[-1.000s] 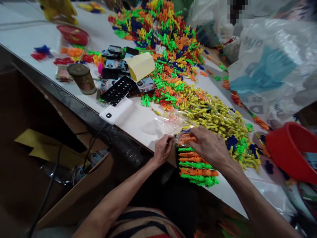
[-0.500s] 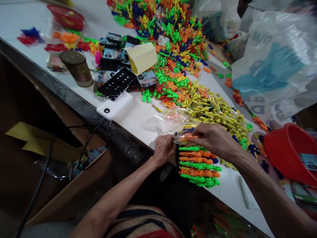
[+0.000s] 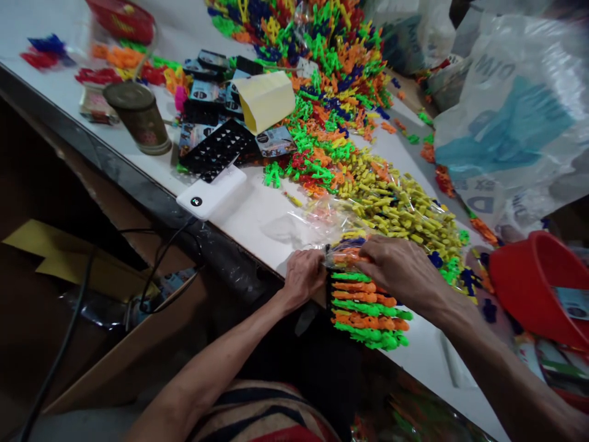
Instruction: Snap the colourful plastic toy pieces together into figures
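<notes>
My left hand (image 3: 304, 274) is closed at the near table edge, pinching the side of a row of green and orange plastic toy figures (image 3: 368, 307) and the clear wrap there. My right hand (image 3: 398, 265) lies over the top of that row with its fingers curled on the uppermost orange figure. A heap of yellow figures in clear plastic bags (image 3: 400, 205) sits just beyond my hands.
A big pile of mixed coloured figures (image 3: 322, 67) fills the far table. Near it are a yellow paper (image 3: 264, 101), black trays (image 3: 216, 153), a white power bank (image 3: 211, 191), a tin can (image 3: 138, 116), a red basin (image 3: 538, 282) and large plastic bags (image 3: 510, 116).
My hands have stayed on the row of figures, the right hand shifting slightly over its top. The camera has tilted a little, so the table contents sit higher in view.
</notes>
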